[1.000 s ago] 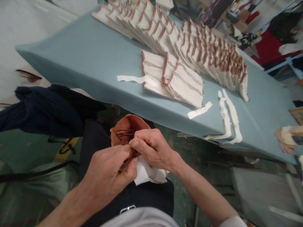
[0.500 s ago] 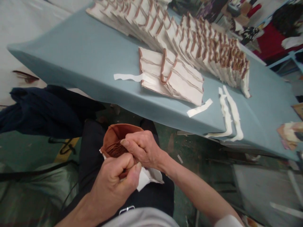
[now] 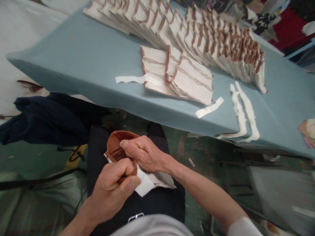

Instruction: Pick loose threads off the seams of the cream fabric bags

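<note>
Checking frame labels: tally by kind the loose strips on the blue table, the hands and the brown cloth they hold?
Short white strips: 2
Long cream strips: 2
Left hand and right hand: 2
Brown cloth: 1
Total: 7

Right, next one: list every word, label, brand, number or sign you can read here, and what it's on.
No text can be read.
None shows on the held brown cloth, the row of cream pieces or the white strips.
Background items at the top right: too blurred to tell.
</note>
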`<control>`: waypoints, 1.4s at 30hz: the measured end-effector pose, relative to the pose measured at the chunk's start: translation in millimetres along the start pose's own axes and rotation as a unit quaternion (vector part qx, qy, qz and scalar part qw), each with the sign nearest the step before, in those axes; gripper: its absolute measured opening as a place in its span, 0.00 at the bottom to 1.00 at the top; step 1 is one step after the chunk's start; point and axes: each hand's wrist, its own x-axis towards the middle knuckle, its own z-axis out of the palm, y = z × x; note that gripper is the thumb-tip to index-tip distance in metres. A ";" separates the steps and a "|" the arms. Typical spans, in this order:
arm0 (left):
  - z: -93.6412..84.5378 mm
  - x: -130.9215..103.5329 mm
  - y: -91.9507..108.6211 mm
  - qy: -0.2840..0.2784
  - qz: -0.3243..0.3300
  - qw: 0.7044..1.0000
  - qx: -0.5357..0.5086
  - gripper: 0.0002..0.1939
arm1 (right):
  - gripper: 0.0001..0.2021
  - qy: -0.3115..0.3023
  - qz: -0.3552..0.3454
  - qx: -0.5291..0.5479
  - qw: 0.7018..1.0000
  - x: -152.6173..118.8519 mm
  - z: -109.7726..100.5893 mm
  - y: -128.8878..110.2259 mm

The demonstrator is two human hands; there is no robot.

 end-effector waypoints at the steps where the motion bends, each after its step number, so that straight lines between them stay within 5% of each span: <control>1: -4.8 -2.3 -2.7 -0.011 0.011 1.000 0.003 0.16 | 0.29 -0.004 -0.008 0.013 1.000 -0.3 -1.8 -3.9; 8: -18.3 -17.7 -11.3 -0.047 0.001 0.998 0.041 0.15 | 0.26 0.003 -0.039 0.005 0.999 -5.5 -5.3 -10.0; 19: -14.1 3.9 6.4 -0.030 0.044 0.994 0.100 0.14 | 0.24 0.029 -0.094 -0.085 0.992 -15.0 -22.4 -31.6; 25: -15.2 -1.5 5.7 -0.041 0.037 0.991 0.118 0.14 | 0.21 0.000 -0.008 -0.076 0.997 -20.2 -12.9 -43.0; 33: -11.6 -9.8 20.4 -0.074 0.037 0.996 0.046 0.12 | 0.29 0.001 -0.157 0.061 0.986 -30.4 -2.6 -22.0; 42: -5.3 16.2 46.1 -0.168 0.116 0.979 -0.028 0.23 | 0.35 0.148 -0.317 0.141 0.926 -38.7 29.8 10.3</control>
